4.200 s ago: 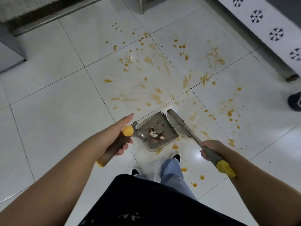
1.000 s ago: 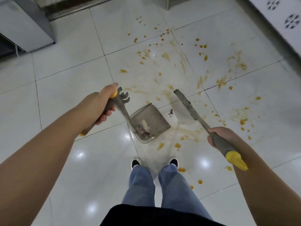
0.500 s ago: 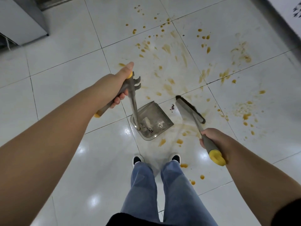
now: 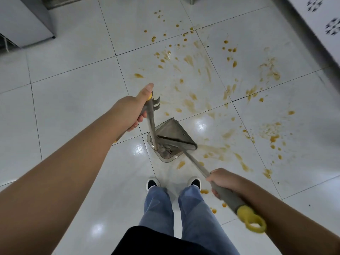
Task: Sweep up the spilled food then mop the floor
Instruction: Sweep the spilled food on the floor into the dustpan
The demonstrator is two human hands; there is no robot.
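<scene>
Gripping the dustpan [image 4: 170,138] handle, the left hand [image 4: 128,111] keeps thumb on top. Right hand [image 4: 223,182] clasps the broom [image 4: 176,142] handle, brush head lying across the pan. Orange sauce stains [image 4: 206,85] spatter the tile floor [image 4: 64,89].

One dustpan [image 4: 170,138], one broom [image 4: 176,143], two shoes [image 4: 152,183].

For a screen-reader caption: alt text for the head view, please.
Seen from above, the left hand grips a grey long-handled dustpan on white floor tiles, while the right hand holds a grey yellow-tipped broom across its mouth; orange sauce smears surround it.
</scene>
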